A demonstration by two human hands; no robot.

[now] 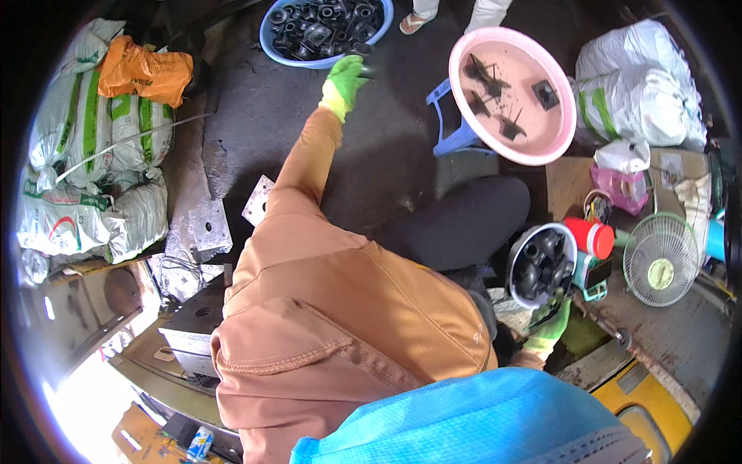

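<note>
My left hand (pixel 341 87), in a green and yellow glove, reaches out beside the blue basin (pixel 267 37) at the top. Its fingers are closed on a small dark piece, blurred, that looks like one of the black rubber parts (pixel 318 32) heaped in that basin. At the lower right, my right hand (pixel 552 325), gloved alike, is by the rim of a small pale bucket (pixel 513 272). A black part (pixel 544 313) shows at its closed fingers. More black rubber parts (pixel 541 263) fill the bucket.
A pink basin (pixel 563 133) with a few black pieces rests on a blue stool (pixel 452 124). Another person's feet (pixel 413 23) stand behind it. White sacks (pixel 73 131) line the left; others (pixel 641 85) sit at right, above a fan (pixel 659 263) and red jug (pixel 590 237).
</note>
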